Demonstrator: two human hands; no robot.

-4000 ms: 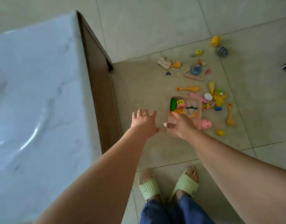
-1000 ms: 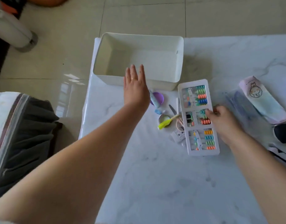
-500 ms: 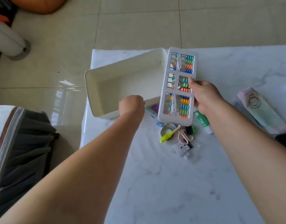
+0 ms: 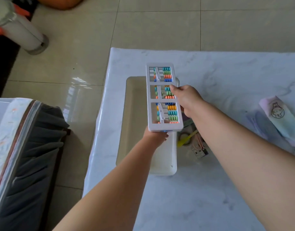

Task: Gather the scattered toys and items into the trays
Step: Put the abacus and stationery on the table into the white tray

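Note:
A white tray (image 4: 173,157) lies lengthwise at the left edge of the marble table (image 4: 193,197); the part of its inside that shows holds nothing. Above its right side hangs a white abacus toy (image 4: 162,100) with coloured beads. My right hand (image 4: 186,99) grips the abacus by its right edge near the middle. My left hand (image 4: 156,136) sits at the abacus's near end, over the tray. Its fingers run under the frame, so I cannot make out what they hold. A yellow stick (image 4: 185,139), pink loops (image 4: 199,142) and a small tag (image 4: 200,153) lie right of the tray.
A pastel pouch with a rabbit drawing (image 4: 281,117) and a clear sleeve (image 4: 260,122) lie at the table's right. Dark grey fabric furniture (image 4: 35,147) stands left of the table across a strip of tiled floor. A white cylinder (image 4: 21,34) stands far left.
The tray has turned lengthwise and slid nearer along the table's left edge. My right hand has carried the abacus left, above the tray. My left hand moved from the tray's rim to beneath the abacus.

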